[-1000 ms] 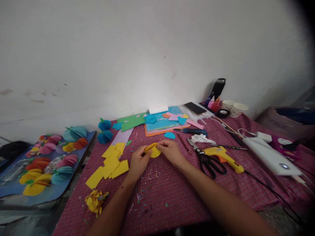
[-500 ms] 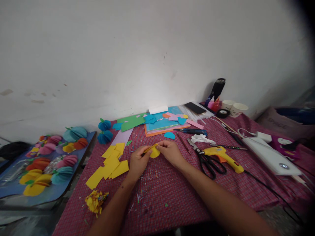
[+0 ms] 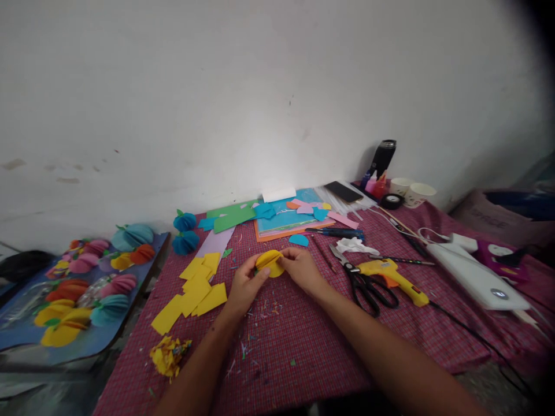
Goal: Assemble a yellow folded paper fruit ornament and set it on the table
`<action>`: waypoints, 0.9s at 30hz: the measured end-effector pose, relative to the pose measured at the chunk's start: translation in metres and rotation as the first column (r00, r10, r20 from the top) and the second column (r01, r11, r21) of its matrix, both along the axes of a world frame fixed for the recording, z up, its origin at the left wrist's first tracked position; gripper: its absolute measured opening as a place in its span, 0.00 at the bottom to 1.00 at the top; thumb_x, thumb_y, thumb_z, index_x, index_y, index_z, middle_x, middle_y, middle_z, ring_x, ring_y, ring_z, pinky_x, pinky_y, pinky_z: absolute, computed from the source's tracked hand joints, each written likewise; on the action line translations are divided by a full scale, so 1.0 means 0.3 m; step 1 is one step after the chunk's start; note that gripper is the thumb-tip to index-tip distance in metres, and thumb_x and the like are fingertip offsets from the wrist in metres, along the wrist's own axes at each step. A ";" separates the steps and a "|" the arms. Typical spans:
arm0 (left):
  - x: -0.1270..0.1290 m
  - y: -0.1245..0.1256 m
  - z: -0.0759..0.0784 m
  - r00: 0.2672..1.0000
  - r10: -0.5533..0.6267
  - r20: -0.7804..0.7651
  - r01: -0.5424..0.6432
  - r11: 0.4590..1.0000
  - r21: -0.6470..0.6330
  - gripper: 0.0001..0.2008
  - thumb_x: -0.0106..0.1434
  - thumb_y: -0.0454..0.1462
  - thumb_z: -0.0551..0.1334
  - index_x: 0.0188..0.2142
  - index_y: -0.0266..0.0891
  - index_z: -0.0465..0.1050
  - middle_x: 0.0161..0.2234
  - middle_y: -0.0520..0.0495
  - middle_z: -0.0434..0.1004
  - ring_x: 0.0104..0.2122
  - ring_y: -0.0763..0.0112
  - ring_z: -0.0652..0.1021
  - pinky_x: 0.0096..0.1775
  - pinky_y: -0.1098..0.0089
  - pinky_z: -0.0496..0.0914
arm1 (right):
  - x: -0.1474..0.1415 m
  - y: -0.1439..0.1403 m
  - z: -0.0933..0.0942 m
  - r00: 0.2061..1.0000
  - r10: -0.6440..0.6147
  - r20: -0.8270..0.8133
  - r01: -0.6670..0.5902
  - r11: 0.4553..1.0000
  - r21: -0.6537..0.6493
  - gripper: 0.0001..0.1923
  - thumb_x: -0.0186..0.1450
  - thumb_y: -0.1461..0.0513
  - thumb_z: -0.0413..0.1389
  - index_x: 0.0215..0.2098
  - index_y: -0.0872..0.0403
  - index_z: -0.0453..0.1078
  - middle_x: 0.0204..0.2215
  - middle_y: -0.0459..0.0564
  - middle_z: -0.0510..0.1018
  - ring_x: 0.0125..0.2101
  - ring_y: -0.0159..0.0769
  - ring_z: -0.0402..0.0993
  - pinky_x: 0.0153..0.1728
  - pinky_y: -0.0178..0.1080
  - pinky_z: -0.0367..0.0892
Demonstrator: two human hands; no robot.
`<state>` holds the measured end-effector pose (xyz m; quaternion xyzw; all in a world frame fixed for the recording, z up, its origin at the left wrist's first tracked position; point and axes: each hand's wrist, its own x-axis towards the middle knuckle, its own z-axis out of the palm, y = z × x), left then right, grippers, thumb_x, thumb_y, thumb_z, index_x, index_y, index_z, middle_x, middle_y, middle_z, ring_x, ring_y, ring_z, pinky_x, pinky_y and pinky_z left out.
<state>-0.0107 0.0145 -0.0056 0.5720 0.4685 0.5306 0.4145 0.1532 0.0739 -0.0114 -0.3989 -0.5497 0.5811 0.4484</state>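
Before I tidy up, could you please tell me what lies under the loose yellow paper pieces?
The yellow paper pieces lie on the checked cloth, apparently overlapping a lilac sheet; anything else beneath them is covered.

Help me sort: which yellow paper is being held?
The rounded, folded piece between the left hand and right hand; the flat yellow rectangles lie on the cloth.

Blurred dark capitals, seemingly "SPACE", marked the slumped greyish-pink bag (image 3: 491,219) right of the round white paper cups (image 3: 417,197).
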 end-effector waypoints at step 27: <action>0.009 0.011 -0.015 0.962 0.046 0.268 -0.014 0.993 -0.120 0.18 0.62 0.44 0.65 0.49 0.36 0.76 0.47 0.41 0.80 0.46 0.61 0.78 0.50 0.64 0.68 | -0.009 -0.002 0.015 0.999 -0.037 -0.032 0.038 0.999 0.016 0.14 0.53 0.60 0.59 0.38 0.53 0.67 0.27 0.44 0.76 0.27 0.35 0.73 0.30 0.37 0.68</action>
